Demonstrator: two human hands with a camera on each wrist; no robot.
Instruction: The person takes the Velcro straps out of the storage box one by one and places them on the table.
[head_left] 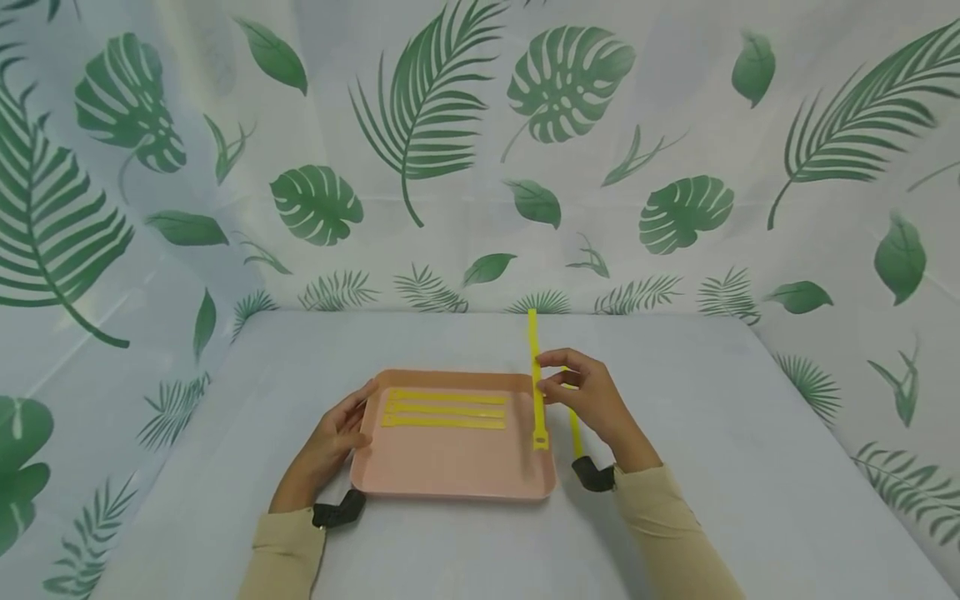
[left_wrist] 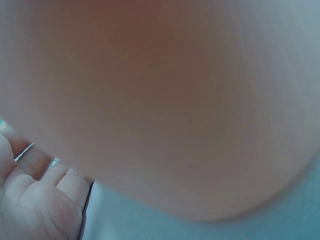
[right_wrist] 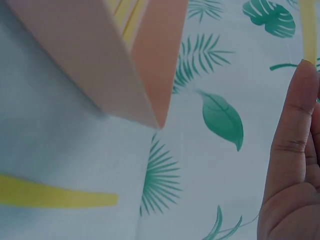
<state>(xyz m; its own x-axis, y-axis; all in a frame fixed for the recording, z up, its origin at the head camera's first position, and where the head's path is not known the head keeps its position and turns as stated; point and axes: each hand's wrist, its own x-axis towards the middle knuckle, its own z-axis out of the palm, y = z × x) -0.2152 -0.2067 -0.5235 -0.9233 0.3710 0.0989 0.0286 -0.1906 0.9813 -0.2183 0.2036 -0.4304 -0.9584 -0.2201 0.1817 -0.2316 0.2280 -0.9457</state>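
A pink rectangular tray (head_left: 450, 471) stands on the table, with three yellow slotted cable straps (head_left: 448, 411) lying side by side in its upper part. My left hand (head_left: 322, 450) holds the tray by its left edge; the tray's blurred wall (left_wrist: 165, 125) hides much of the left wrist view. Between thumb and fingers, my right hand (head_left: 592, 400) pinches another yellow cable strap (head_left: 539, 421), upright over the tray's right side with its slotted head down. One more yellow strap (head_left: 576, 435) lies on the table right of the tray, partly behind the right hand.
The table (head_left: 420, 550) has a pale cover. A white curtain (head_left: 465, 208) with green leaf prints hangs behind it and at both sides. Black wrist mounts (head_left: 595, 475) sit at both sleeve cuffs.
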